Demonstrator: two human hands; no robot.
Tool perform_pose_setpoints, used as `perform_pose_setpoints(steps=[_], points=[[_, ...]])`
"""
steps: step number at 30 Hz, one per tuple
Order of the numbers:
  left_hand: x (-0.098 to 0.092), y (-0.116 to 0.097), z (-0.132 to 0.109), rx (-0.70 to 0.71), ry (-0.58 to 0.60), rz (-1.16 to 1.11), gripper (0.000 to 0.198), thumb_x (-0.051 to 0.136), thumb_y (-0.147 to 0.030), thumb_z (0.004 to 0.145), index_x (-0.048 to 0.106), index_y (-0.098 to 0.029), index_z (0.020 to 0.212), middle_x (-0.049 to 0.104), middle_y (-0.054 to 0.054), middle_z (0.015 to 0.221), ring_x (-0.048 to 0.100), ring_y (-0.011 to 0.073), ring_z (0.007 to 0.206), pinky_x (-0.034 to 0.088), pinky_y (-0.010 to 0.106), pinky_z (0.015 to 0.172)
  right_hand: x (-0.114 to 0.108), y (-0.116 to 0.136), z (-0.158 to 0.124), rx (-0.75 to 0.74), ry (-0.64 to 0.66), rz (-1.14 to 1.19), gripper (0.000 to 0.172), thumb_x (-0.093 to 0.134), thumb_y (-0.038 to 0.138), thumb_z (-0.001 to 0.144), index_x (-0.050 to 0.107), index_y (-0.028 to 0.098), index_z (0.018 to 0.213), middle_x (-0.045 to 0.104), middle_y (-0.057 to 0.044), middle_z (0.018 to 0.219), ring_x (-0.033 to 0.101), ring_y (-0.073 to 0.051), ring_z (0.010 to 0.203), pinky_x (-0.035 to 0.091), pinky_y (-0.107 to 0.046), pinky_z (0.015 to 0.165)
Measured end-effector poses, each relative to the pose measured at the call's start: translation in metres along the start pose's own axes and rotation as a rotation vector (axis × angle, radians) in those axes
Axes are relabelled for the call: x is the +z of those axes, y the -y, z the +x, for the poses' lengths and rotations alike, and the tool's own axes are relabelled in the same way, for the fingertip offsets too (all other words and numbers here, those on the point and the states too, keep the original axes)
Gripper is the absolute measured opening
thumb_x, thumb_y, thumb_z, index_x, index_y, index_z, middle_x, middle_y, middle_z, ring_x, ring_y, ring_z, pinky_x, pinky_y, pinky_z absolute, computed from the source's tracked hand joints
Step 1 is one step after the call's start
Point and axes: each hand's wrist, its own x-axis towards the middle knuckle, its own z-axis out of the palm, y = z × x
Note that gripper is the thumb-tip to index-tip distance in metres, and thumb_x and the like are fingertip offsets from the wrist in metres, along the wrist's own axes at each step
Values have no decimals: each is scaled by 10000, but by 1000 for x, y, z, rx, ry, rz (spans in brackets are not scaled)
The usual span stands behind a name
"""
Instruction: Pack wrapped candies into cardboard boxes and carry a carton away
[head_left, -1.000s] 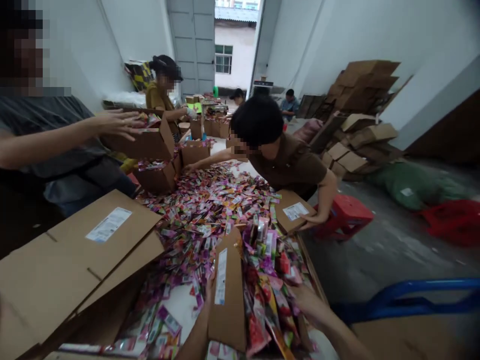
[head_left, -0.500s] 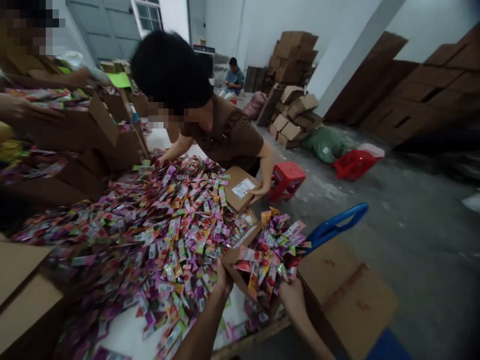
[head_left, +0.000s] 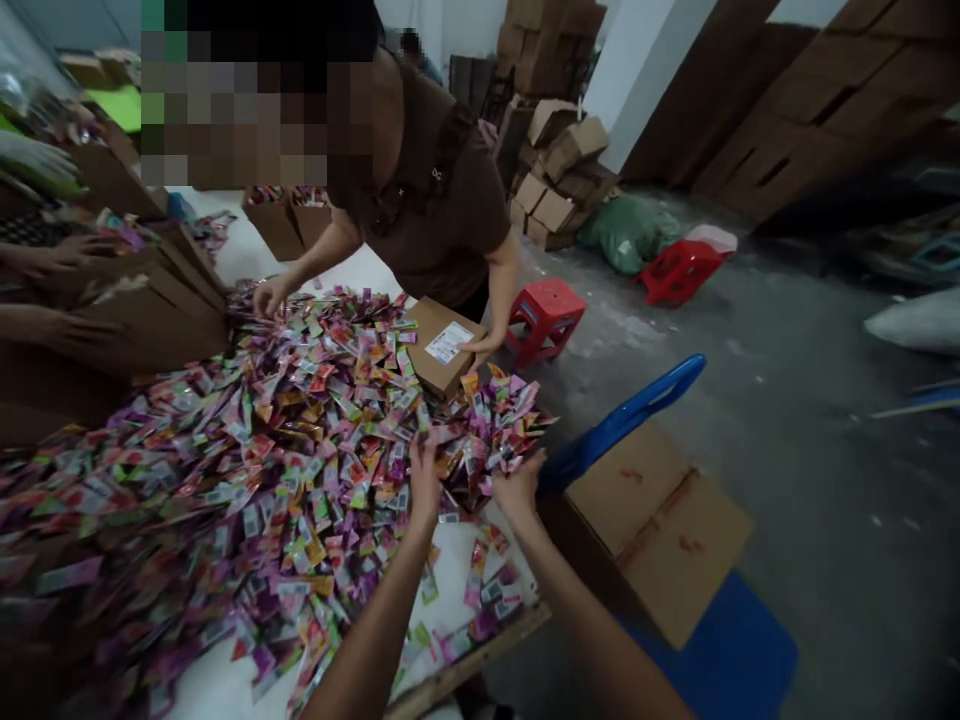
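White tabletop (head_left: 225, 680) heaped with small colourful foil sachets (head_left: 285, 440); left hand (head_left: 424, 478) and right hand (head_left: 517, 487), fingers spread, press into the heap's edge, apparently gathering a bunch, which calls for closing both hands

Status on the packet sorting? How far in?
Early, by the look of it. Done: several boxes at the far end already hold packets. In hand: the left hand and right hand are pressed into a heap of packets at the table edge; a co-worker steadies a small box. Left: a big loose pile covers the table.
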Motion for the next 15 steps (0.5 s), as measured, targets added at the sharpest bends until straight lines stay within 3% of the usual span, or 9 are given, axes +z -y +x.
perform_pose_setpoints(steps=[2, 3, 4, 6, 7, 9, 11, 13, 15], points=[[11, -23, -10, 428, 99, 558, 648, 533, -461, 882, 445, -173, 1456, 303, 95, 1613, 145, 261, 1526, 49, 463, 1252, -23, 11, 7, -202, -17, -183, 999, 584, 287, 773, 52, -96, 1527, 22, -316, 1591, 53, -386, 1505, 191, -524, 1205], [20, -28, -12, 554, 226, 792, 661, 505, -380, 892, 389, -138, 1496, 248, 106, 1631, 95, 250, 1535, -4, 461, 1250, -34, 18, 13, -333, 9, -303, 956, 583, 272, 797, 82, -41, 1549, -3, -279, 1607, 6, -373, 1510, 149, -533, 1214], [29, -30, -12, 578, 380, 938, 683, 485, -303, 881, 347, -92, 1516, 223, 128, 1633, 81, 247, 1536, -33, 455, 1246, -42, 26, 20, -448, 68, -425, 864, 550, 245, 836, 144, 12, 1562, 13, -242, 1620, -1, -356, 1514, 126, -529, 1218], [47, -23, -7, 454, 628, 1032, 734, 463, -181, 823, 302, -9, 1518, 217, 180, 1621, 109, 253, 1532, -35, 439, 1242, -47, 41, 34, -557, 243, -633, 656, 439, 185, 910, 300, 88, 1544, 107, -178, 1630, 43, -344, 1515, 103, -515, 1222], [55, -17, -2, 378, 678, 1020, 749, 463, -151, 795, 306, 16, 1508, 219, 201, 1615, 108, 263, 1532, -35, 439, 1239, -44, 47, 41, -555, 327, -715, 595, 389, 167, 933, 360, 99, 1523, 153, -163, 1625, 74, -355, 1511, 107, -517, 1219], [65, -5, 7, 302, 688, 967, 743, 493, -133, 759, 372, 9, 1478, 261, 219, 1599, 82, 290, 1533, -59, 462, 1228, -36, 56, 51, -500, 433, -818, 548, 337, 176, 960, 416, 93, 1496, 195, -165, 1614, 134, -391, 1493, 145, -530, 1204], [70, -1, 10, 315, 678, 933, 727, 530, -120, 732, 440, -44, 1450, 349, 210, 1565, 103, 312, 1529, -63, 495, 1221, -28, 57, 55, -472, 471, -862, 542, 337, 182, 964, 424, 104, 1493, 199, -181, 1610, 184, -410, 1477, 192, -537, 1182], [67, -9, 5, 321, 677, 901, 761, 583, -91, 671, 482, -70, 1426, 416, 215, 1524, 204, 353, 1502, 0, 523, 1224, -26, 53, 54, -498, 485, -884, 548, 390, 180, 942, 439, 105, 1483, 225, -203, 1598, 208, -441, 1459, 220, -546, 1162], [54, -27, -11, 353, 669, 861, 752, 581, -75, 674, 493, -73, 1421, 444, 211, 1506, 310, 355, 1460, 137, 501, 1225, -28, 46, 55, -551, 480, -885, 569, 449, 185, 912, 447, 88, 1472, 268, -221, 1579, 222, -468, 1443, 226, -557, 1151]])
